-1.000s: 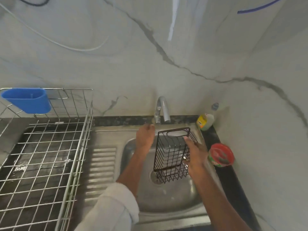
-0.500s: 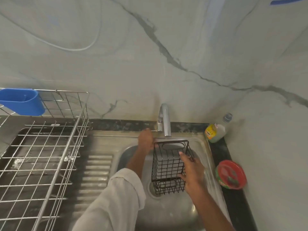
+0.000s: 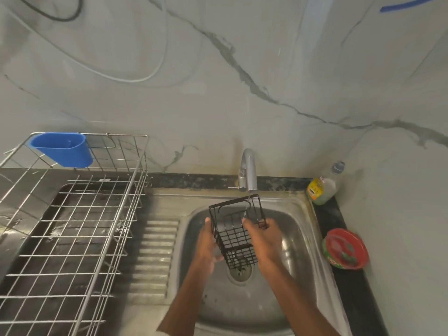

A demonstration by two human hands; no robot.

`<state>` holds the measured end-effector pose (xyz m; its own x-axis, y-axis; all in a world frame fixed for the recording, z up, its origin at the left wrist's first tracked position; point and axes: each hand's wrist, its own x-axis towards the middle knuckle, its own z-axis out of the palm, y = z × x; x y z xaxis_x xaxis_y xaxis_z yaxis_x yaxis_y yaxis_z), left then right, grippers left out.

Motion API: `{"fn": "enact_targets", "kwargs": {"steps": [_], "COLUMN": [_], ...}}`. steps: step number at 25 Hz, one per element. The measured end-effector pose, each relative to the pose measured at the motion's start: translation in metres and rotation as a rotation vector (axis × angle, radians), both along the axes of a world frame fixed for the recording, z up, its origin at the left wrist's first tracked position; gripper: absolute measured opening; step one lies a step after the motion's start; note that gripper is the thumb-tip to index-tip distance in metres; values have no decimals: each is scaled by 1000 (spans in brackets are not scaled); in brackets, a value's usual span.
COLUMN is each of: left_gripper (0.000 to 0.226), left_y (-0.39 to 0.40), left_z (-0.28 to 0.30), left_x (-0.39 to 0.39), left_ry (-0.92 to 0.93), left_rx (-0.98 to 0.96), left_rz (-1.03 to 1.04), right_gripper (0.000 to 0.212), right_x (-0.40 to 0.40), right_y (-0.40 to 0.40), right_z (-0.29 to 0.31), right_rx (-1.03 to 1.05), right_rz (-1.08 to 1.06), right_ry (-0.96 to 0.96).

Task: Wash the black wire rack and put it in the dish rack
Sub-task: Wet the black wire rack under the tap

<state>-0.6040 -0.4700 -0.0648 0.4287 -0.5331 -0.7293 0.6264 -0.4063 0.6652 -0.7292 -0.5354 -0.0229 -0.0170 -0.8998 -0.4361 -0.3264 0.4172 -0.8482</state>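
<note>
Change from the earlier frame: the left hand (image 3: 208, 243) is no longer reaching toward the tap (image 3: 247, 171); it is now gripping the left side of the black wire rack (image 3: 236, 232). A thin stream of water is running from the spout onto the rack's top edge. The right hand (image 3: 264, 235) is still grasping the rack's right side.

The dish rack (image 3: 72, 226) is sitting at left on the counter, well apart from the black wire rack, with the ribbed drainboard (image 3: 156, 258) lying between them. The sink (image 3: 300, 243) basin is leaving room around the hands. The rack is hanging tilted above the drain (image 3: 241, 271).
</note>
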Motion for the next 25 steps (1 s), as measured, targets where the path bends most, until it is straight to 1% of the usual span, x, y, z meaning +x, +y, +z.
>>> {"fn": "enact_targets", "kwargs": {"steps": [2,3,5,7,9,10,12,13,14,15,16,17,19,20,23,25], "left_gripper": [86,88,84,77,60,60,65,67,66,58,45,35,33,34,37,29], "left_y": [4,3,-1,-10,-23,-29,-38,-42,-41,-36,-32,-26,-16,-12,-8,-9], "left_z": [17,27,49,63,74,73,67,56,57,63,64,68,65,65,62,62], "left_x": [-10,-17,-33,-46,-57,-60,-62,-59,-59,-58,-57,-56,-51,-49,-43,-34], "left_ry": [15,11,-71,-179,-288,-343,-420,-443,-440,-429,-407,-383,-314,-299,-291,-298], "left_rx": [-60,-89,-124,-146,-188,-217,-204,-183,-161,-147,-143,-137,-128,-139,-161,-174], "left_rz": [-46,-105,-254,-395,-437,-430,-381,-353,-327,-286,-223,-165,-81,-65,-28,9], "right_gripper": [47,44,48,53,56,57,52,48,43,38,33,35,49,52,48,46], "right_x": [-10,-18,-36,-53,-66,-71,-76,-78,-78,-77,-76,-74,-71,-69,-71,-79], "right_y": [3,4,5,6,5,5,5,5,5,6,6,6,7,8,13,7], "right_z": [3,3,2,4,2,4,10,13,18,22,26,28,32,35,49,55], "right_rx": [2,-1,3,10,22,26,21,20,27,21,-10,-70,-166,-197,-293,-442], "right_rz": [-60,-119,-225,-265,-263,-248,-210,-167,-109,-38,37,106,193,222,308,245], "right_ry": [-27,-60,-120,-179,-235,-248,-261,-261,-253,-240,-212,-156,-20,32,160,253]}}
